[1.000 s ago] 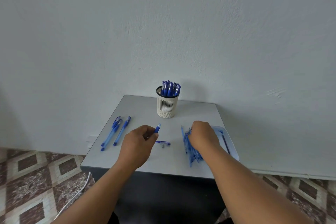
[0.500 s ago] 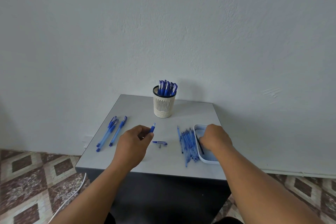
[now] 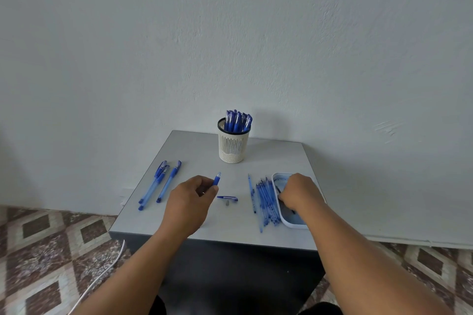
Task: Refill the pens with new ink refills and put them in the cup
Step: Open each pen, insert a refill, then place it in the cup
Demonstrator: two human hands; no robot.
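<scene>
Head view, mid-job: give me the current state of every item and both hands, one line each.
left hand: grips an uncapped pen barrel
right hand: fingers curled down into the white tray, grasp hidden
cup: upright, packed with capped pens
pen cap: lying loose on the table
small grey tip: detached, beside the cap
three pens: capped, lying flat at left
refills: loose pile beside the tray

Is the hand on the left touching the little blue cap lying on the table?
Apart. The head view shows bare table between the left hand, which grips a pen barrel, and the cap.
</scene>
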